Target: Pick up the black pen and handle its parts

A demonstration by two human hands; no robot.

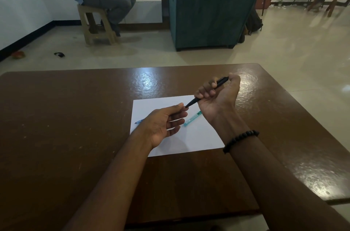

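Above a brown table point(75, 117), on white paper point(189, 136): two hands and a black pen.

Held up over the paper in the right hand point(217, 96), fingers curled tight round the black pen point(207, 91). Long and slanted, back end up by the thumb, tip pointing down and left at the left hand point(164, 124). Left fingers loose and a bit apart, holding nothing, fingertips just beside the pen tip, maybe touching; hard to tell. Flat on the paper below: a teal pen point(192, 118) between the wrists and a blue pen point(138, 121) poking out past the left hand.
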